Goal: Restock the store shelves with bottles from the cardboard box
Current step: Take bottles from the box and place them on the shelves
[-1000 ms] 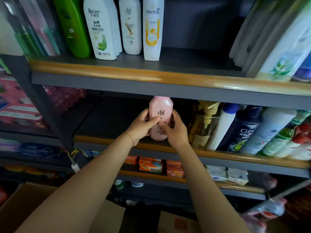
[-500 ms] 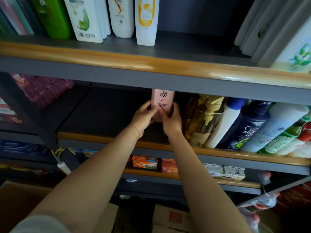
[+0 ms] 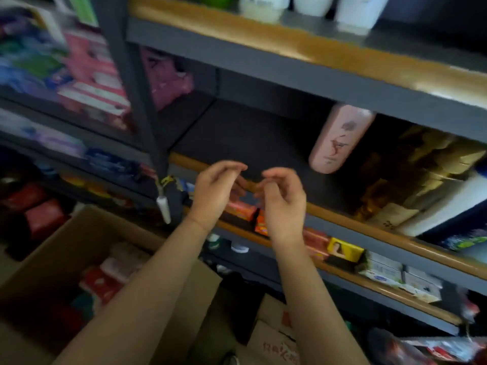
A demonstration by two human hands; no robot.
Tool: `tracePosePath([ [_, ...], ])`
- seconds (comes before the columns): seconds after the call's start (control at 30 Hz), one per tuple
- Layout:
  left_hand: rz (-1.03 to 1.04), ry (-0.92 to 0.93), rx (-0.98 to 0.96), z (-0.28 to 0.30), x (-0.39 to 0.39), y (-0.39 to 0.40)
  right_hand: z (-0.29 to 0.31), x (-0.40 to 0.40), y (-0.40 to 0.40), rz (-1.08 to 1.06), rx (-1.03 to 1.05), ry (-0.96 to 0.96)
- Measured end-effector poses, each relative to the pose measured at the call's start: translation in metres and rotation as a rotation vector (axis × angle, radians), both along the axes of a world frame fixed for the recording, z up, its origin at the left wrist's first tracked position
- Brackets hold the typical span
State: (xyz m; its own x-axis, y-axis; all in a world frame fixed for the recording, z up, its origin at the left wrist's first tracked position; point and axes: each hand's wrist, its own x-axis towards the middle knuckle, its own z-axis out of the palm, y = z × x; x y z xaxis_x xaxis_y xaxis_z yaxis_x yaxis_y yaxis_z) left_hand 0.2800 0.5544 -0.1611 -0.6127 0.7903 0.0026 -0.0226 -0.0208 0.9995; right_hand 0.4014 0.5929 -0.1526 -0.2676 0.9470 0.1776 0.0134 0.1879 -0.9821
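A: What changed?

B: Both hands have let go of the pink bottle (image 3: 340, 139). It now stands alone on the shelf (image 3: 263, 135), left of the amber bottles (image 3: 411, 167).

A: And the hands?

B: The left hand (image 3: 216, 191) and right hand (image 3: 283, 198) are empty, fingers loosely curled, drawn back in front of the shelf.

A: Meaning?

B: That bottle looks placed; the cardboard box (image 3: 87, 233), below the shelf, probably supplies the next.

I see my left hand (image 3: 216, 192) and right hand (image 3: 283, 200) empty, fingers loosely curled, close together but apart, in front of the wooden shelf edge (image 3: 342, 219). Up and to the right of my right hand, the pink bottle (image 3: 340, 139) stands on the dark shelf, clear of both hands. Below my left forearm sits the open cardboard box (image 3: 79, 233) holding blurred red and pink packs.
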Motion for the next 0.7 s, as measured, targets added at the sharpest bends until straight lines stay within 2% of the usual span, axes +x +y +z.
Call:
tracePosePath([
  [0.07, 0.156, -0.025, -0.112, -0.034, -0.035, -0.050, -0.025, -0.043, -0.030, 0.248, -0.123, -0.103],
  [0.23, 0.484, -0.054, -0.510, -0.142, -0.110, -0.196, -0.128, -0.143, -0.103, 0.742, -0.361, -0.619],
  [0.33, 0.618, 0.057, -0.751, -0.200, -0.130, -0.275, -0.200, -0.182, -0.148, 0.907, -0.392, -0.815],
  [0.4, 0.793, 0.150, -0.900, -0.234, -0.136, -0.313, -0.247, -0.199, -0.173, 0.980, -0.405, -0.962],
  [0.43, 0.897, 0.139, -0.932, -0.245, -0.138, -0.327, -0.268, -0.204, -0.184, 1.010, -0.417, -1.031],
  [0.5, 0.983, 0.009, -0.940, -0.271, -0.143, -0.348, -0.301, -0.214, -0.202, 1.026, -0.424, -1.135],
  [0.63, 0.950, -0.456, -0.538, -0.302, -0.153, -0.360, -0.360, -0.230, -0.222, 1.031, -0.437, -1.302],
  [0.7, 0.944, -0.513, -0.467, -0.308, -0.153, -0.359, -0.393, -0.235, -0.228, 1.028, -0.462, -1.362],
])
